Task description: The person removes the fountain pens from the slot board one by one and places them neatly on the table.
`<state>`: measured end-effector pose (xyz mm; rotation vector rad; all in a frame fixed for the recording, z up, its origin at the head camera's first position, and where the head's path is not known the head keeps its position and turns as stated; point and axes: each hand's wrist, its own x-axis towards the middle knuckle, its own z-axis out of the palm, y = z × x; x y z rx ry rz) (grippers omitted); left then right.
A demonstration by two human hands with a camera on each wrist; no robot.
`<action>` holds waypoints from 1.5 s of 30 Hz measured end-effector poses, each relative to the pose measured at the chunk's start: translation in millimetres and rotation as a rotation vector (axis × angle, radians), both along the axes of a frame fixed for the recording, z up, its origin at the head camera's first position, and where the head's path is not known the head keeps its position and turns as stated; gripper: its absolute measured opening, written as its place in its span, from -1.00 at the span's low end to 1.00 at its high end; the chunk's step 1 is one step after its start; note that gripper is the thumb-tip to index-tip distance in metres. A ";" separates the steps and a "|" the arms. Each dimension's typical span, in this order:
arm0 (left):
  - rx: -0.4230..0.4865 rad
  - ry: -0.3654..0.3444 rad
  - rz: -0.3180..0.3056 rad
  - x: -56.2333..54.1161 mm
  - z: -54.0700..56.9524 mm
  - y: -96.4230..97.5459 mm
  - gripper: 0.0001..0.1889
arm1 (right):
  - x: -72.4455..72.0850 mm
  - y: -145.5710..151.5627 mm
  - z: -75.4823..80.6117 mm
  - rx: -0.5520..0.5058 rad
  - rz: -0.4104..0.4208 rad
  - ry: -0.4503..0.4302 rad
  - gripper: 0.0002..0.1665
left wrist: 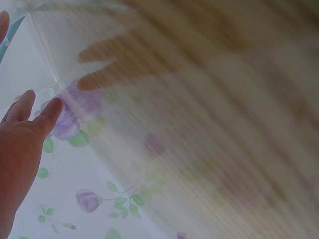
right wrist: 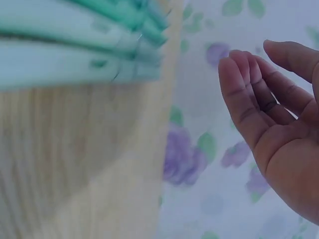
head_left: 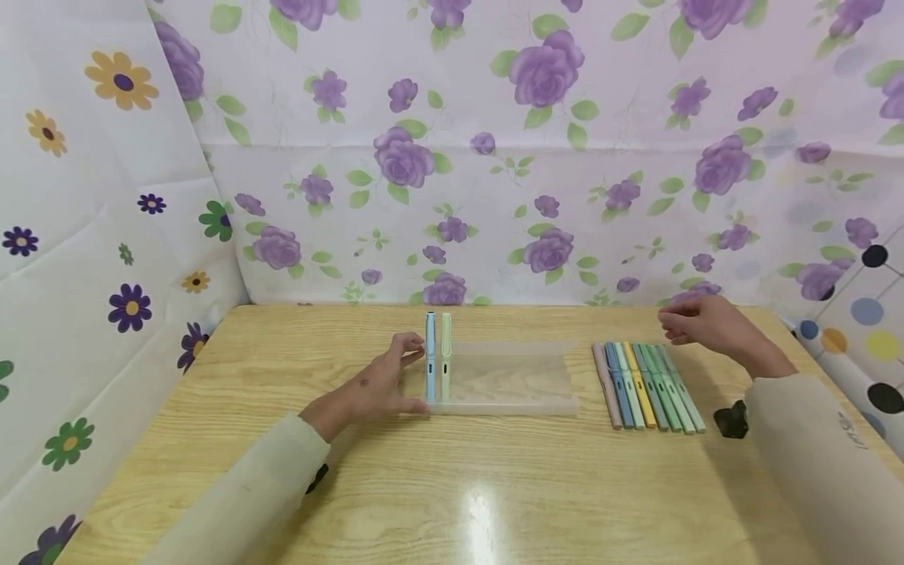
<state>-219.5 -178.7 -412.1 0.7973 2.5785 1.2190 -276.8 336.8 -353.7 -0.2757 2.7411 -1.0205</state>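
Note:
A low clear plastic stand (head_left: 512, 409) sits mid-table. At its left end, a light blue pen (head_left: 431, 361) and a pale green pen (head_left: 446, 357) rest side by side. My left hand (head_left: 384, 384) is at that end, its thumb by the front edge and its fingers beside the blue pen. To the right, several pastel pens lie in a row, among them a pink pen (head_left: 607, 386), a yellow pen (head_left: 641, 384) and green ones. Just beyond the row's far right end hovers my right hand (head_left: 709, 323), fingers loosely bent; in the right wrist view its palm (right wrist: 291, 154) holds nothing.
The wooden table (head_left: 395, 486) ends at a flowered cloth backdrop (head_left: 487, 196). Another flowered cloth (head_left: 92, 251) hangs at the left, and a dotted one (head_left: 865, 329) at the right. A small black object (head_left: 731, 420) shows beside the right sleeve.

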 end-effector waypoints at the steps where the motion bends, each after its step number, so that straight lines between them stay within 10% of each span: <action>1: -0.002 0.001 0.001 0.2 0.2 -0.3 0.01 | 0.6 -4.8 3.4 -0.001 0.010 0.004 -0.36; 19: -0.002 0.018 0.004 -1.0 -0.3 -0.1 0.00 | 11.6 -98.8 48.4 -0.095 0.151 0.054 -0.53; 45: 0.001 0.031 -0.016 -1.3 -4.1 -0.2 0.00 | 11.6 -217.4 31.2 -0.133 0.314 0.153 -0.63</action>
